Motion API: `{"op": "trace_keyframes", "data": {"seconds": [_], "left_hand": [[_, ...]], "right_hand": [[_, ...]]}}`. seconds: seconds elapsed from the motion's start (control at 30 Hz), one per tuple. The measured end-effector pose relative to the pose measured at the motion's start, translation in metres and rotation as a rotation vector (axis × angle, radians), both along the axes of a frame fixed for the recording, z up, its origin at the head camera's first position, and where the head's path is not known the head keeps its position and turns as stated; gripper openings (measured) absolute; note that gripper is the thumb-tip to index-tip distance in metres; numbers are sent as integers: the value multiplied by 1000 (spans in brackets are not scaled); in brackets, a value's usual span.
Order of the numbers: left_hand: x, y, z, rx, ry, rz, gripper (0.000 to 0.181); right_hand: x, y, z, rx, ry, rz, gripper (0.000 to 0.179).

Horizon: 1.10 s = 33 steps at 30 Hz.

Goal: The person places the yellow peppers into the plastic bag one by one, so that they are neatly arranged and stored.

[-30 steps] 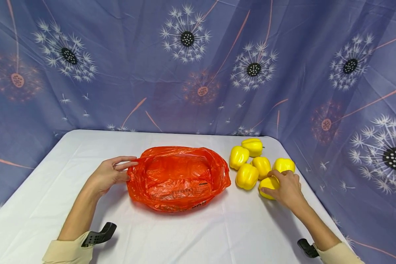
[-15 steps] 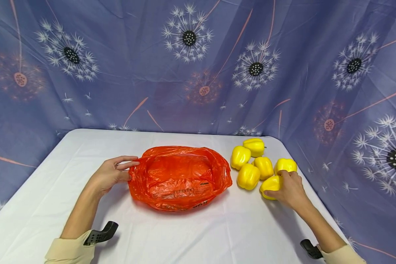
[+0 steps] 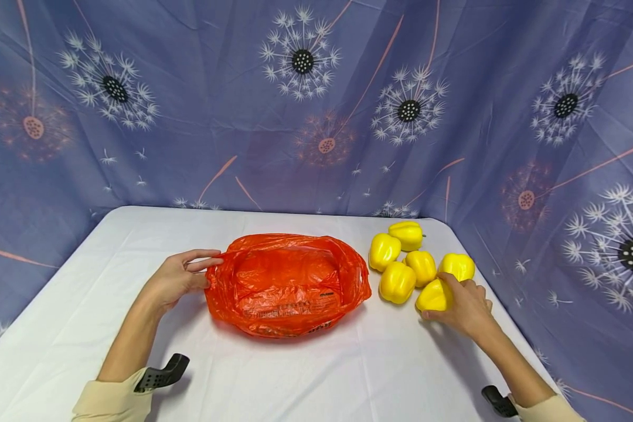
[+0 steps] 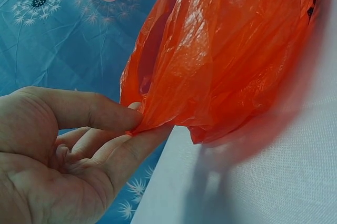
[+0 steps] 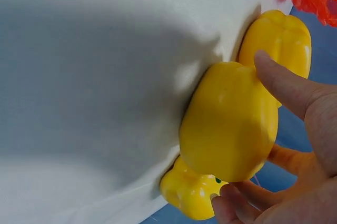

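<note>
A red plastic bag (image 3: 287, 302) stands on the white table with its mouth spread and its inside visible from above. My left hand (image 3: 171, 282) pinches the bag's left rim between thumb and fingers, plainest in the left wrist view. At the right, my right hand (image 3: 466, 308) grips the nearest yellow bell pepper (image 3: 432, 296), thumb on one side and fingers on the other. In the right wrist view this pepper (image 5: 229, 121) seems to rest on the table. Right behind it lies another yellow bell pepper (image 3: 457, 266).
Several more yellow bell peppers (image 3: 397, 282) lie grouped between the bag and my right hand. The farthest pepper (image 3: 407, 235) shows a dark stem. A patterned blue-purple curtain (image 3: 232, 117) hangs behind the table (image 3: 295, 381) and along its sides.
My right hand has shifted slightly around the nearest pepper, which has turned a little under it. My left hand keeps its hold on the bag. The view has moved slightly.
</note>
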State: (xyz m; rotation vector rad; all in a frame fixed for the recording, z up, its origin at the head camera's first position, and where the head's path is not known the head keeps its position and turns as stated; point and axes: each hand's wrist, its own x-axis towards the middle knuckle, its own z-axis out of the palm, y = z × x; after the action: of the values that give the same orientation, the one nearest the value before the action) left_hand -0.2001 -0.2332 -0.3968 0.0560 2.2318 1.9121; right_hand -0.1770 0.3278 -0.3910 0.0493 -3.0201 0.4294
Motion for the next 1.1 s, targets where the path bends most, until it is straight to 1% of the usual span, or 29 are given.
{"op": "trace_keyframes", "data": {"seconds": [0.23, 0.4, 0.5, 0.67, 0.87, 1.1], "left_hand": [[0, 0, -1, -1, -6, 2, 69], [-1, 0, -1, -6, -6, 3, 69], [-1, -1, -1, -6, -9, 6, 69], [-1, -2, -1, -2, -11, 2, 70], [-1, -1, -1, -1, -9, 0, 70], [-1, 0, -1, 3, -13, 4, 71]], "right_hand": [[-1, 1, -4, -22, 17, 6, 95], [-1, 2, 0, -35, -7, 16, 97], [0, 2, 5, -44, -8, 22, 96], [-1, 4, 15, -21, 66, 63, 90], [-5, 4, 27, -2, 119, 87, 89], [-11, -6, 42, -6, 140, 101, 89]]}}
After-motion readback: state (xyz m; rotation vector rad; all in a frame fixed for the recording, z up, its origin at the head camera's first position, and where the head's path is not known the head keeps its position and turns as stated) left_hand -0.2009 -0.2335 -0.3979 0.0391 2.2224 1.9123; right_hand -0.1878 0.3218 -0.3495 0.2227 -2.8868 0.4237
